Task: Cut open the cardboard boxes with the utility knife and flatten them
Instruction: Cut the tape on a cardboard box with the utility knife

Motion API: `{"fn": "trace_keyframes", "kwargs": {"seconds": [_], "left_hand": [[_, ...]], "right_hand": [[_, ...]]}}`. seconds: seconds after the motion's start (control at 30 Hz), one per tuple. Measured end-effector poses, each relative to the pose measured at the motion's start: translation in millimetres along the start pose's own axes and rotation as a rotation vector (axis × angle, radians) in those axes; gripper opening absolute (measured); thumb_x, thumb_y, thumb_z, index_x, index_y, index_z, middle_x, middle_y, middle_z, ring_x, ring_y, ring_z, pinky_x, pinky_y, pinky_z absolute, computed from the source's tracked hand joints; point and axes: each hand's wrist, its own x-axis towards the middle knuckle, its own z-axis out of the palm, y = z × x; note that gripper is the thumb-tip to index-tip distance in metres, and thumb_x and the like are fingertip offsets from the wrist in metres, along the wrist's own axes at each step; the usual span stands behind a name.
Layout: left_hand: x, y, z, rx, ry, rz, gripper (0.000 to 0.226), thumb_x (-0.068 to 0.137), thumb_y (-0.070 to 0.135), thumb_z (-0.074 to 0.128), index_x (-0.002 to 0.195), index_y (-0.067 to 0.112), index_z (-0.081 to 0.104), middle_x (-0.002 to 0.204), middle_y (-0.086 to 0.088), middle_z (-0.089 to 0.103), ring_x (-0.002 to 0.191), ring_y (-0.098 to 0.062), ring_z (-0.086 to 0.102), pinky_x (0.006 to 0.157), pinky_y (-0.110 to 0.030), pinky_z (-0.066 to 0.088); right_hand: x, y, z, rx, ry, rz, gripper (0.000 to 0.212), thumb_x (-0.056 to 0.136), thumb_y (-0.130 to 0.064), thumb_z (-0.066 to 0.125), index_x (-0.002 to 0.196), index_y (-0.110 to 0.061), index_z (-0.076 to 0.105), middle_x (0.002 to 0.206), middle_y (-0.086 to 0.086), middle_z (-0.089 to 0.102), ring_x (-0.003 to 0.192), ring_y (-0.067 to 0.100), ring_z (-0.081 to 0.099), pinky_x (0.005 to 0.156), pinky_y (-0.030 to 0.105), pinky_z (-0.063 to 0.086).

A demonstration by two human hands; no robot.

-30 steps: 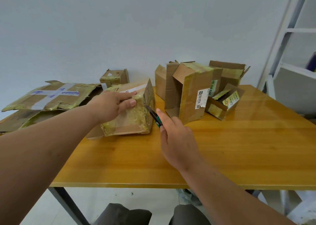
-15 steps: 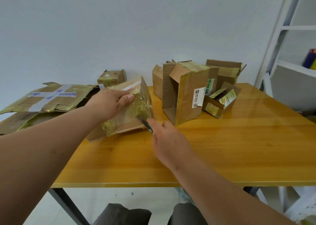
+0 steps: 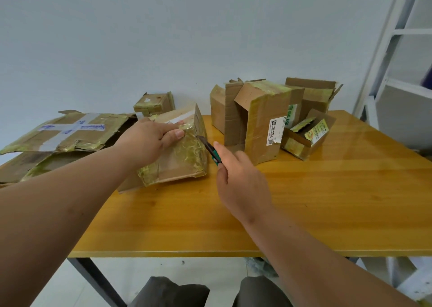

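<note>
Moved back up since half a second ago: knife tip now at the top right edge of the taped box (image 3: 177,147), where before it sat low near the bottom of that edge. Looks like one cut down the corner, then back to the top for another pass.

Right hand fingers (image 3: 221,151) curled round the green handle of the utility knife (image 3: 210,150), pointer finger laid along its top. Right hand (image 3: 243,180) just right of the box, blade touching the tape at the corner. Left hand (image 3: 149,140) pressed on top of the box, fingers bent over its near top edge, thumb tip on the shiny tape. Holds the box steady, a bit tipped on the desk (image 3: 304,201).

Further out: flat boxes (image 3: 65,133) piled at the far left, already done. Small box (image 3: 154,104) behind the taped one. Standing open boxes (image 3: 268,124) at the far right, not flat yet. White shelf (image 3: 397,73) at the right edge.

Plenty left to do. Blade close to the left thumb, so careful there.
</note>
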Motion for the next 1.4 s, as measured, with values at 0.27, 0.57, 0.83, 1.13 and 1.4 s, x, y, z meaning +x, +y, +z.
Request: {"fn": "trace_keyframes", "kwargs": {"seconds": [0.27,0.57,0.83,1.13,1.4], "left_hand": [[1.5,1.0,10.9,-0.015,0.018,0.029,0.051,0.097,0.053,0.032,0.141,0.033,0.049,0.066,0.012,0.040,0.090,-0.026,0.044,0.074,-0.035,0.040],[4.1,-4.2,34.6,0.140,-0.082,0.025,0.054,0.096,0.059,0.026,0.146,0.042,0.035,0.147,0.016,0.044,0.124,-0.022,0.033,0.098,-0.037,0.035],[1.3,-4.1,31.1,0.165,-0.120,0.024,0.059,0.094,0.062,0.024,0.149,0.042,0.029,0.151,0.005,0.040,0.130,-0.027,0.031,0.105,-0.043,0.033],[9.1,15.4,20.3,0.282,-0.291,-0.010,0.087,0.069,0.081,0.000,0.150,0.050,0.005,0.145,-0.009,0.034,0.131,-0.037,0.029,0.109,-0.048,0.025],[19.4,29.4,20.0,0.164,-0.141,-0.086,0.073,0.086,0.072,0.042,0.139,0.022,0.048,0.133,-0.006,0.050,0.119,-0.029,0.049,0.095,-0.042,0.045]], "right_hand": [[-4.6,1.0,1.0,-0.005,-0.067,0.013,0.050,0.104,-0.018,0.041,0.152,-0.026,0.037,0.094,-0.004,0.050,0.074,0.016,0.057,0.056,0.030,0.052],[-8.0,15.5,-2.6,-0.173,-0.230,0.049,0.050,0.105,-0.024,0.035,0.154,-0.032,0.027,0.106,0.001,0.056,0.079,0.017,0.058,0.061,0.034,0.055],[-10.6,22.9,-1.0,-0.242,-0.257,0.006,0.052,0.103,-0.016,0.039,0.152,-0.033,0.030,0.091,-0.003,0.050,0.067,0.014,0.052,0.056,0.032,0.051],[-10.1,27.9,-4.0,-0.357,-0.450,0.013,0.050,0.101,-0.025,0.044,0.149,-0.035,0.034,0.111,0.003,0.057,0.089,0.019,0.057,0.073,0.034,0.054],[-0.5,47.6,-18.9,-0.434,-0.320,0.035,0.031,0.098,-0.022,0.045,0.128,-0.030,0.039,0.091,-0.005,0.065,0.073,0.015,0.060,0.080,0.037,0.046]]}}
